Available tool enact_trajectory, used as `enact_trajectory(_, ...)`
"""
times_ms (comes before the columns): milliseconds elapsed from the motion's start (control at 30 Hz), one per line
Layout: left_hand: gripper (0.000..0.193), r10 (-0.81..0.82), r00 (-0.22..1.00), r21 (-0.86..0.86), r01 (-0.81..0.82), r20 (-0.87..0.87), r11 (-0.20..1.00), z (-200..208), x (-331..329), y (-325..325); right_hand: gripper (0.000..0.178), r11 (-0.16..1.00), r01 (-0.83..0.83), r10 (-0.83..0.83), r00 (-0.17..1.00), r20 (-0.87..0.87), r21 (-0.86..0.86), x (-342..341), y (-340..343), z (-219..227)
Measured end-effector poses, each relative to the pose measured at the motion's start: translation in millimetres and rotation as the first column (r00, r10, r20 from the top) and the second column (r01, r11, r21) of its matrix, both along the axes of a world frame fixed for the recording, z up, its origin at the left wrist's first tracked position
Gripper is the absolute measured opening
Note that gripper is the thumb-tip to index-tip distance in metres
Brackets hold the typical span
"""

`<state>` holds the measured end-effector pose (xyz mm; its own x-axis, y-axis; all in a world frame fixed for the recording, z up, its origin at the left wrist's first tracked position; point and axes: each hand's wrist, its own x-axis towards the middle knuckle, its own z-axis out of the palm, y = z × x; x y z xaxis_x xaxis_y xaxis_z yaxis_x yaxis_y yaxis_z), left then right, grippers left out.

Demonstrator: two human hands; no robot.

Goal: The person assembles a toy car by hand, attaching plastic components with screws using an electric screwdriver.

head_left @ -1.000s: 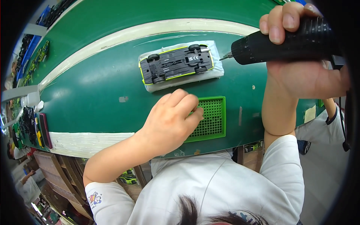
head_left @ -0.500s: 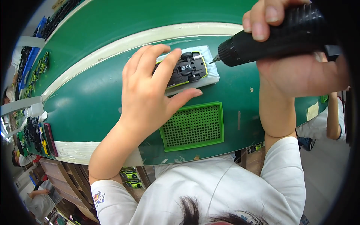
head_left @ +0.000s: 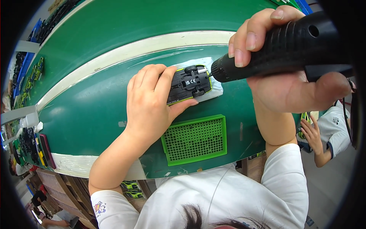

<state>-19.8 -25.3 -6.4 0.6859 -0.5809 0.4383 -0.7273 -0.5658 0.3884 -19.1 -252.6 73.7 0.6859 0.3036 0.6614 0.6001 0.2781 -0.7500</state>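
Observation:
A toy car (head_left: 187,82) lies wheels up on a pale blue pad (head_left: 215,88), its black underside and yellow-green rim showing. My left hand (head_left: 149,93) grips the car's left part, thumb along the near side and fingers over the far side; that end is hidden under the hand. In my right hand (head_left: 263,49) is a black electric screwdriver (head_left: 301,44), fingers wrapped round its body. The screwdriver's bit points left and meets the right end of the car's underside; whether it sits in a screw cannot be made out.
A green tray (head_left: 225,137) with a grid of holes, many filled with small dark pieces, lies nearer me. A pale strip (head_left: 126,47) curves across the green table. Pens and a dark red case (head_left: 47,150) lie at the left. A co-worker's hand (head_left: 312,133) holds another car at right.
My left hand has closed onto the toy car from a looser spread. The screwdriver has come down and left, bringing its bit from beside the car to the car's end.

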Motion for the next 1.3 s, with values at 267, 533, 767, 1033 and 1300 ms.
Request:
enact_trajectory(267,0.068,0.007,1.000,0.000,-0.007,0.000,1.000,-0.2,-0.2,1.3,0.103,0.996,-0.082,0.082,0.997,0.006,-0.045,12.3,-8.2,-7.3)
enact_trajectory(533,0.066,-0.013,1.000,0.004,0.013,-0.019,1.000,-1.5,1.9,0.4,0.102,0.971,-0.212,0.215,0.977,0.011,-0.109,16.7,-10.2,-9.1)
enact_trajectory(767,0.065,-0.018,1.000,-0.016,0.018,-0.005,1.000,-0.3,3.9,4.1,0.099,0.999,0.029,-0.028,0.998,-0.050,0.014,2.7,8.8,-6.1)
enact_trajectory(1033,0.064,-0.006,1.000,-0.018,0.005,-0.011,1.000,-3.1,1.8,10.5,0.097,0.998,0.044,-0.048,0.995,0.090,0.048,4.1,12.5,-14.7)
enact_trajectory(1300,0.065,-0.013,1.000,-0.030,0.012,-0.001,0.999,-4.6,1.4,13.3,0.095,0.988,0.115,-0.101,0.986,-0.132,0.100,-19.3,17.0,6.2)
